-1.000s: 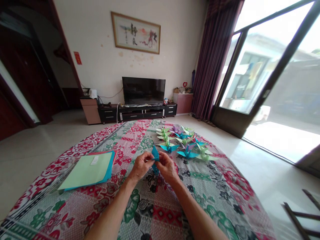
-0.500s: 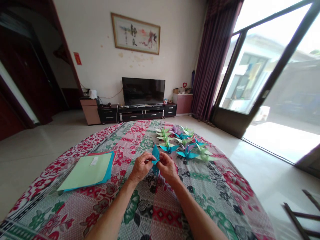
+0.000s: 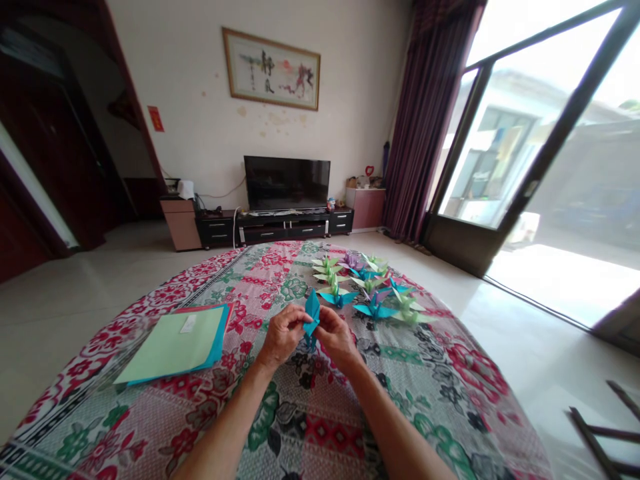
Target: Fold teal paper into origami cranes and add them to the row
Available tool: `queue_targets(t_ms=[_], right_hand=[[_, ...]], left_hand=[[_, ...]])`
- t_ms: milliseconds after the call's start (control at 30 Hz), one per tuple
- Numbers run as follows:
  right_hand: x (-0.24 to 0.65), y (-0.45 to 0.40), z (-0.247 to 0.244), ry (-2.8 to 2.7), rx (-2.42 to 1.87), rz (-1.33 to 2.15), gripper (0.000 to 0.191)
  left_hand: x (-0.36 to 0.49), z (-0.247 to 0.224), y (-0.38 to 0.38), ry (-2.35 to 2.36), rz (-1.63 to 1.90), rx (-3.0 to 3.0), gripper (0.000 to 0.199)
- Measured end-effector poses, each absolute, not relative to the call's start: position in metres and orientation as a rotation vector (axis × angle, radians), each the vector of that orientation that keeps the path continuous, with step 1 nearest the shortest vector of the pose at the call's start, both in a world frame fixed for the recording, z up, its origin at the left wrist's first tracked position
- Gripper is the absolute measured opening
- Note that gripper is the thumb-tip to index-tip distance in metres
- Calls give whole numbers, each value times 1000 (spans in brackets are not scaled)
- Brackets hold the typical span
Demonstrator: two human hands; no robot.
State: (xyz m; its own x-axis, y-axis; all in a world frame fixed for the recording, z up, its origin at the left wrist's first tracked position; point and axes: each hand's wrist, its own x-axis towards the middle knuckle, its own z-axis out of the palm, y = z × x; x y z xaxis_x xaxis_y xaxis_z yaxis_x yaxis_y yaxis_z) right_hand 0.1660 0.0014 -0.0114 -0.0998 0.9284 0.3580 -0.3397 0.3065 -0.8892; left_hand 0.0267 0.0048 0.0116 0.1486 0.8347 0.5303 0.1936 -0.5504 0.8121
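Pinching blue paper (image 3: 313,305) btwn L hand (image 3: 280,333) and R hand (image 3: 339,337) — gripping its left side w/ the L, thumb and fingertips drawn nearly together, and its right side w/ the R, likewise nearly closed, partly hidden behind its own back. Keeping it roughly upright, pt. up, above the middle of a flowered cloth (image 3: 150,427); can't tell if touching the cloth at its lower end. Just beyond, to the R, can see folded cranes (image 3: 375,308) in blue, green & purple, set close together; can't tell which touch. To the L, well apart from the L hand, see a stack of sheets (image 3: 165,353) — pale green on top, w/ blue & red edges underneath and a small white label (image 3: 189,325) on it. Farther off, see a TV (image 3: 287,183) on a black stand (image 3: 265,234), w/ framed pic (image 3: 273,69) above, purple curtain (image 3: 415,133) to the R.
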Motion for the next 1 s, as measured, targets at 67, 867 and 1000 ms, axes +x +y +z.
queue_targets(t_ms=[67,867,1000], right_hand=[[165,4,-14,-1206,-637,1168,38],[174,-9,1,-1035,-676,1441,33],[174,-9,0,-1108,-738,1404,36]], left_hand=[[28,12,4,990,1405,1811,12],[28,12,4,1016,1462,2072,22],[28,10,4,1032,1451,2020,18]])
